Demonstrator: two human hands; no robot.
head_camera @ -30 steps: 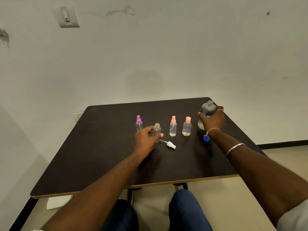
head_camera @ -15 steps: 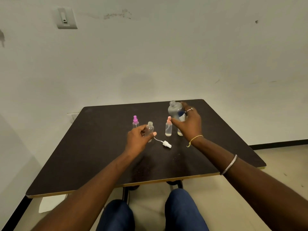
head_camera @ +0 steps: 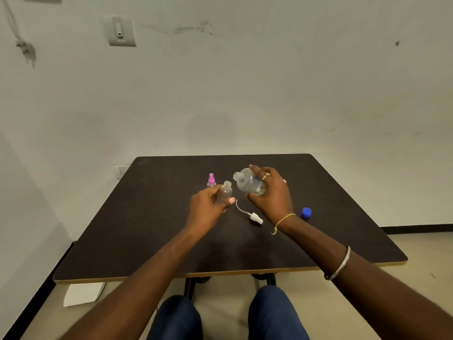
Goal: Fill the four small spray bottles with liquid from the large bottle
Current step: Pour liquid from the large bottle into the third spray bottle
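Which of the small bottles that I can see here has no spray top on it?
The small clear bottle that the left hand grips: its threaded neck is bare. The purple-topped bottle behind it has its sprayer on.

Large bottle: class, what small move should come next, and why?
Probably shift the large bottle so its open mouth sits over the uncapped small bottle. The right hand holds it tilted, mouth just beside that neck; the left hand grips the small bottle.
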